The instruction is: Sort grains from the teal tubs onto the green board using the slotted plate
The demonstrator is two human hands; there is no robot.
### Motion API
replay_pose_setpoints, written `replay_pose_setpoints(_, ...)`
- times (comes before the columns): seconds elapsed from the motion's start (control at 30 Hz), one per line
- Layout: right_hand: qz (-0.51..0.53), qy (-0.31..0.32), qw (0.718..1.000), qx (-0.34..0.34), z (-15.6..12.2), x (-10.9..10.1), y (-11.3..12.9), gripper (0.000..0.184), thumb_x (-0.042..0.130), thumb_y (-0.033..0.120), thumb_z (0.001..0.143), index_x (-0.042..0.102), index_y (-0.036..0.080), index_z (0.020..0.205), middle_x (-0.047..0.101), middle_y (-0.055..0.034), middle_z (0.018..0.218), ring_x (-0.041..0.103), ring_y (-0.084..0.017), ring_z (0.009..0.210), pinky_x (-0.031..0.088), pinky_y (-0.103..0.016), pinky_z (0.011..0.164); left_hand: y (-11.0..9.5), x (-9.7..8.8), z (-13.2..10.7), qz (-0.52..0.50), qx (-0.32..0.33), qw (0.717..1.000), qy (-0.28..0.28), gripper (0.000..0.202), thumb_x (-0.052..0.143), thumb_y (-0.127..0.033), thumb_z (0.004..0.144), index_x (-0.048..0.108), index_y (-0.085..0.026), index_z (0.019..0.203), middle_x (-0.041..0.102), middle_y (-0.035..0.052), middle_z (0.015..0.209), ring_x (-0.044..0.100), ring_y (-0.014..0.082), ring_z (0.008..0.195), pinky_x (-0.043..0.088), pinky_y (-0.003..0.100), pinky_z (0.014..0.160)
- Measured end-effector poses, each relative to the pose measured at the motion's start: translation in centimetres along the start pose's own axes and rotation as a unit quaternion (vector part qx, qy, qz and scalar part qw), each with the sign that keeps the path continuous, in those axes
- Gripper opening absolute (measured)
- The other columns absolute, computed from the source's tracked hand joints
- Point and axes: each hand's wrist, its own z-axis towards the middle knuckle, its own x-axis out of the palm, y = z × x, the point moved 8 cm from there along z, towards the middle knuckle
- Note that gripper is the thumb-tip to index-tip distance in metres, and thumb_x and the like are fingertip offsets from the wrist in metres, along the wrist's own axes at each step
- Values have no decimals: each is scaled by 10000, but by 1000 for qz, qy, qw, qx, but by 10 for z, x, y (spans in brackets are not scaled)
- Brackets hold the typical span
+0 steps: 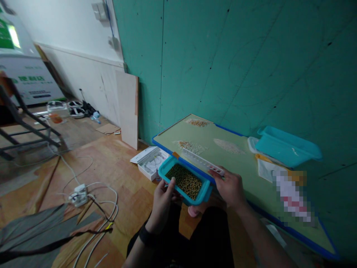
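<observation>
My left hand grips the near left rim of a teal plastic basin, thumb over its edge. Inside lie dark green beans on the left and yellowish soybeans on the right. The basin is held just below the table's front edge. My right hand is closed on one end of a clear ruler-like strip with holes at the held end. The strip slants over the table edge above the basin. Nearest its far tip is a pile of pale grains with some soybeans.
The pale green table has blue edging and stands against a green wall. Two more piles, mixed soybeans and pale grains, lie on it. At right sits an empty teal bin. An open white box and cables are on the floor.
</observation>
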Motion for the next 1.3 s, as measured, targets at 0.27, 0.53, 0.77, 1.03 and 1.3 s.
replay_pose_setpoints(0.27, -14, -2, 1000, 16, 5, 1, -19, 249, 613, 383, 932, 777, 197, 944, 789, -68, 806, 759, -230, 683, 528, -265, 595, 0, -1, 0, 9, -5, 1000, -7, 490, 759, -610, 741, 541, -184, 846, 619, -44, 541, 630, 123, 441, 493, 187, 426)
replay_pose_setpoints(0.53, -92, -31, 993, 74, 14, -15, -69, 450, 548, 547, 905, 785, 166, 871, 781, -145, 809, 755, -284, 683, 516, -310, 582, 2, -1, 1, 12, 0, 1000, -7, 515, 756, -640, 724, 541, -188, 845, 620, -40, 553, 636, 138, 454, 532, 228, 450)
replay_pose_setpoints(0.77, -56, -52, 988, 131, 2, -32, -64, 452, 604, 591, 851, 766, 175, 779, 779, -139, 799, 749, -279, 707, 501, -298, 585, -1, 2, -1, 10, -5, 1000, -3, 521, 757, -639, 724, 549, -189, 882, 635, -34, 564, 633, 139, 463, 530, 228, 448)
replay_pose_setpoints(1.03, -37, -8, 986, 161, 0, -19, -16, 450, 593, 548, 864, 730, 152, 697, 736, -115, 643, 692, -230, 559, 437, -267, 506, -3, 3, -2, 10, -4, 1000, 1, 519, 763, -630, 719, 536, -184, 860, 621, -43, 536, 624, 129, 439, 492, 198, 428)
replay_pose_setpoints(1.3, -62, -41, 985, 154, 16, -3, -11, 413, 563, 489, 871, 716, 153, 686, 744, -154, 684, 707, -252, 609, 429, -280, 529, -6, 5, -4, 11, -5, 1000, 2, 516, 751, -630, 731, 543, -187, 893, 639, -35, 540, 636, 141, 438, 500, 210, 436)
